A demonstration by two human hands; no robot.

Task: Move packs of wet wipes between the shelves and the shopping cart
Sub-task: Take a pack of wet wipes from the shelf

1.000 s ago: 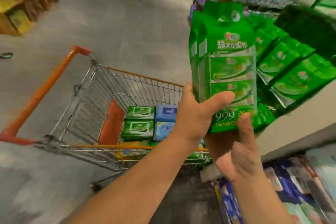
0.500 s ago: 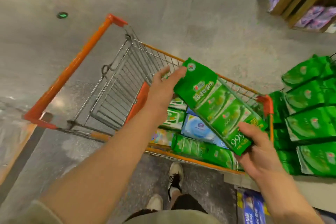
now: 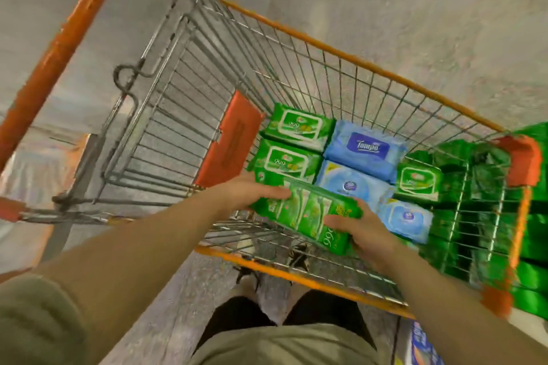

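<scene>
Here both hands grip green "999" pack [image 3: 308, 216]; blue "Tempo" pack [image 3: 367, 148] nearby.

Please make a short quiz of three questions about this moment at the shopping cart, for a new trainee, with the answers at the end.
1. True or false: both hands hold the long green pack inside the shopping cart.
2. Which packs carry the word Tempo? A. the green ones B. the blue pack C. none
3. Fill in: the left hand grips the pack's ____ end, the right hand the other.

Key
1. True.
2. B.
3. Left.
</scene>
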